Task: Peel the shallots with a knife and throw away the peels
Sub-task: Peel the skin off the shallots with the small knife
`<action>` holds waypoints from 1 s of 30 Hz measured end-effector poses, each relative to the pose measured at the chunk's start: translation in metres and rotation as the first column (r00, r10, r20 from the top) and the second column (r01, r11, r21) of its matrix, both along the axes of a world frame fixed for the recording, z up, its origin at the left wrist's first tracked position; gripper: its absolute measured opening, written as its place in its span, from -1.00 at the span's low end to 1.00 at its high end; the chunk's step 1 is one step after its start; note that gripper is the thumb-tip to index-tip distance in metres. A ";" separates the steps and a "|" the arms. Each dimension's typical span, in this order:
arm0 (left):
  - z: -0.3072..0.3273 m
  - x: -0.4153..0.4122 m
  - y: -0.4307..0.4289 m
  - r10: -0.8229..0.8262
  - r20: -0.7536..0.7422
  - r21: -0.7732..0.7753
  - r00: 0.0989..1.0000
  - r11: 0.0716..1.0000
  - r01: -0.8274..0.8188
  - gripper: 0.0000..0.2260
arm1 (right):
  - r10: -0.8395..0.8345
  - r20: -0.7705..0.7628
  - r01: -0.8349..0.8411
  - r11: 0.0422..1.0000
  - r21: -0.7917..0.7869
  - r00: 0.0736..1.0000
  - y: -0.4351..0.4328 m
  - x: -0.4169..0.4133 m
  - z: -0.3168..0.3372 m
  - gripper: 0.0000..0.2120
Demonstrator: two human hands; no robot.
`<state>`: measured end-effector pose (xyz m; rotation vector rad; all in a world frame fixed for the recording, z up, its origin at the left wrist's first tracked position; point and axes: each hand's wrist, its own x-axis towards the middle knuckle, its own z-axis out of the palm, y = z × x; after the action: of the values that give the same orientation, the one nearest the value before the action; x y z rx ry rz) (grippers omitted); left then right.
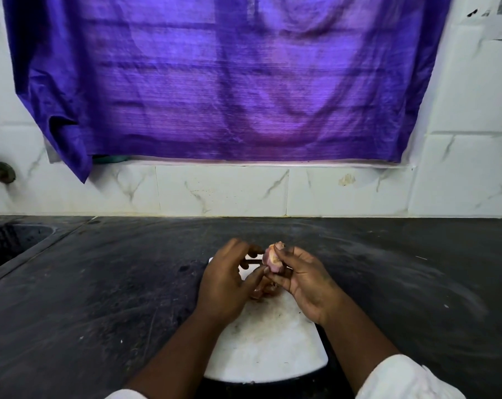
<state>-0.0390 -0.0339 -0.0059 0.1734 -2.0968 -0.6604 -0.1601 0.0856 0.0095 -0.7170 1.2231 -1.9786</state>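
One shallot [273, 258] pinched in right hand [304, 279] fingertips, up over white cutting board [265, 344]. Left hand [226, 279] loose, fingers curled, grabbing nothing. Peel scraps [262, 289] on board underneath.

Your two forearms are reaching in from the six o'clock edge, converging toward the centre, each wearing a pale sleeve [402, 381] pushed up near the elbow. Your left hand [229, 280] is hovering palm-down with its back toward you, fingers loosely curled and spread, the fingertips [255, 250] pointing toward three o'clock and the thumb angling toward your other hand. Your right hand [304, 279] is sitting at three o'clock of the left, just beside it, palm turned up and inward, and its fingers and thumb are pinching a small pinkish shallot [272, 259] at its eleven o'clock tip.
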 end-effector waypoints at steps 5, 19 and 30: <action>0.003 0.000 0.004 -0.067 -0.034 0.027 0.997 0.997 0.068 -0.84 | 0.034 0.004 -0.034 0.999 -0.004 0.999 -0.002 0.004 -0.001 -0.79; -0.002 -0.005 -0.001 -0.048 -0.031 -0.032 0.998 0.998 0.047 -0.91 | -0.025 0.043 0.024 0.999 0.036 0.999 -0.002 0.004 -0.002 -0.77; -0.003 -0.004 0.000 -0.098 0.069 -0.048 0.993 0.994 0.102 -0.89 | -0.184 0.152 0.188 0.982 -0.017 0.971 -0.002 -0.004 0.001 -0.82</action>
<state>-0.0434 -0.0338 -0.0090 0.0626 -2.1959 -0.6680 -0.1640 0.0841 0.0107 -0.4730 1.2082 -2.1661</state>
